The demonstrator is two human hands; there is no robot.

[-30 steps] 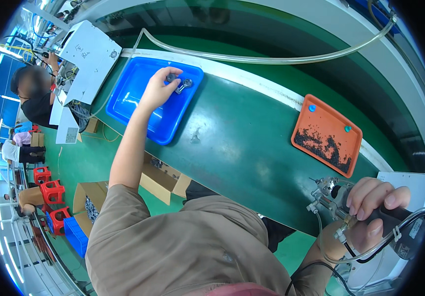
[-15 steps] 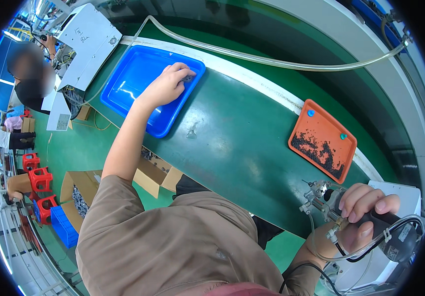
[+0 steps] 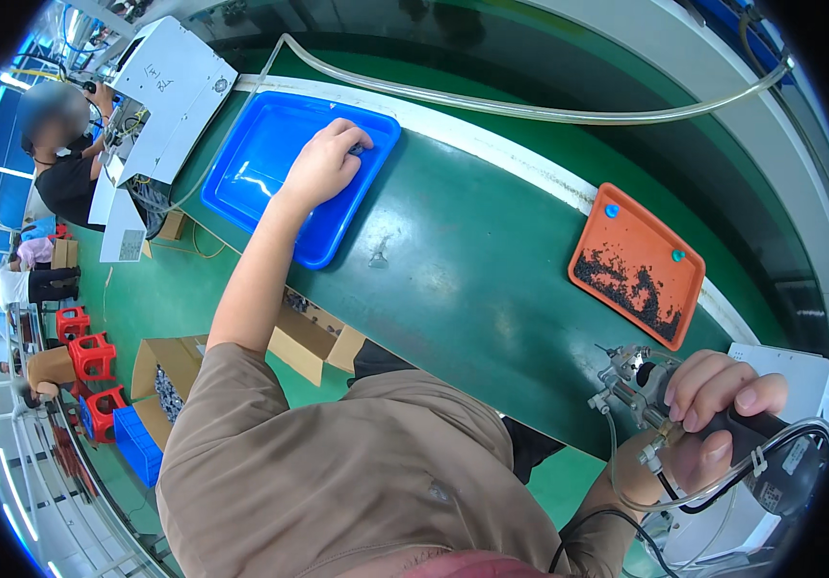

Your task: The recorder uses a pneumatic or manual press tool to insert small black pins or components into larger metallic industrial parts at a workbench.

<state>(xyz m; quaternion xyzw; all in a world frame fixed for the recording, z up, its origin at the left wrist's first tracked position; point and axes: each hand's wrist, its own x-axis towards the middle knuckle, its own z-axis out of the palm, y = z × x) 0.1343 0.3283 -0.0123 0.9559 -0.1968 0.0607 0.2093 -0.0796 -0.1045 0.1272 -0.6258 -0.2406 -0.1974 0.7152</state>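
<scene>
Head camera: upper left, the left hand (image 3: 326, 166) curls over a small grey part (image 3: 358, 148) in the blue tray (image 3: 246, 159), I can't tell if gripped, while lower right the right hand (image 3: 713, 395) clutches a hose-fed power driver (image 3: 782, 479), apparently held up to clear the bench (image 3: 463, 260).

Driver (image 3: 742, 429): black cylindrical body, metal head with a thin tip, clear tube and black cable attached; tilted, tip toward upper left, gripped in the right hand (image 3: 713, 385) off the bench edge. Part (image 3: 358, 148): small, grey, mostly hidden under the left hand's (image 3: 326, 162) fingers, at the blue tray's (image 3: 256, 144) right side; can't tell if it's lifted.
</scene>
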